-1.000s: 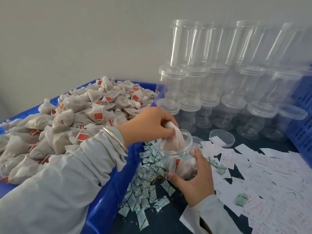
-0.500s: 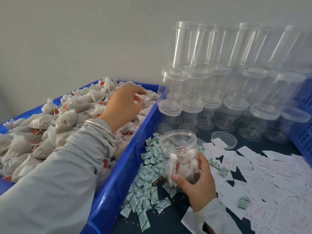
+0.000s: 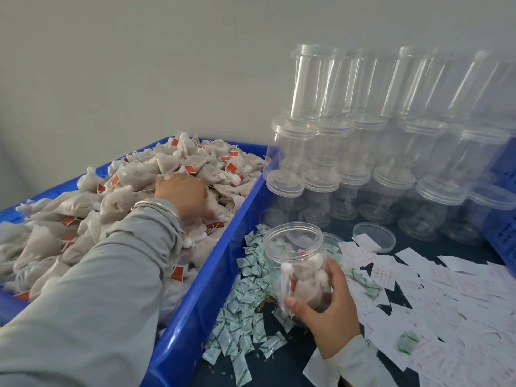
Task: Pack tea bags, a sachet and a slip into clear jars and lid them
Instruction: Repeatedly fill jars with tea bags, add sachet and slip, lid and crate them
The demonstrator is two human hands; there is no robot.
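Observation:
An open clear jar (image 3: 293, 247) stands on the dark table with several tea bags in its lower half. My right hand (image 3: 326, 308) grips it near the base, thumb in front. My left hand (image 3: 181, 194) reaches into the heap of tea bags (image 3: 92, 208) with red tags in the blue crate (image 3: 212, 286); its fingertips are buried among the bags, so I cannot see whether they hold one. Green-and-white sachets (image 3: 243, 308) lie in a pile left of the jar. White paper slips (image 3: 435, 291) are spread to its right. A loose clear lid (image 3: 374, 237) lies behind the jar.
Stacked empty clear jars (image 3: 391, 152), most lidded, fill the back right against the wall. A second blue crate (image 3: 502, 219) stands at the far right edge. One stray sachet (image 3: 406, 340) lies among the slips.
My left hand left the jar's mouth after dropping a tea bag in, moved to the crate, and has now pushed lower into the heap. My right hand keeps holding the jar.

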